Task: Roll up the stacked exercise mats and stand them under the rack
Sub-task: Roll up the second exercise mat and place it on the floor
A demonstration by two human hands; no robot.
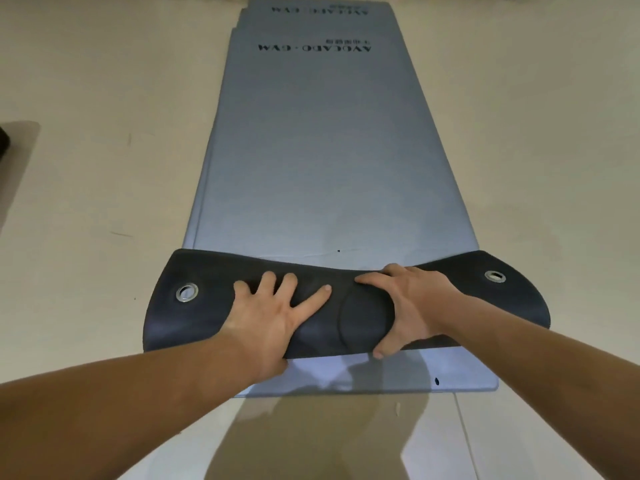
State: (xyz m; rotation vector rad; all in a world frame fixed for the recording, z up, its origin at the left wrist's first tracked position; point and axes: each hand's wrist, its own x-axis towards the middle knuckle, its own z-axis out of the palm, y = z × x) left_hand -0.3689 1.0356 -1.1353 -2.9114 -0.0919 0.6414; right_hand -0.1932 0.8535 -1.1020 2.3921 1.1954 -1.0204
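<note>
Grey exercise mats [322,150] lie stacked flat on the floor, stretching away from me, with black lettering at the far end. The near end of the top mat [349,317] is folded over, showing its black underside and two metal eyelets [187,292]. My left hand [273,306] presses flat on the fold with fingers spread. My right hand [412,303] grips the fold beside it, fingers over the top and thumb curled under the near edge. A lower mat [398,375] shows beneath the fold. No rack is in view.
Pale beige tiled floor [104,168] surrounds the mats on both sides. A dark object on a grey pad [17,150] sits at the left edge. My shadow falls on the floor near my arms.
</note>
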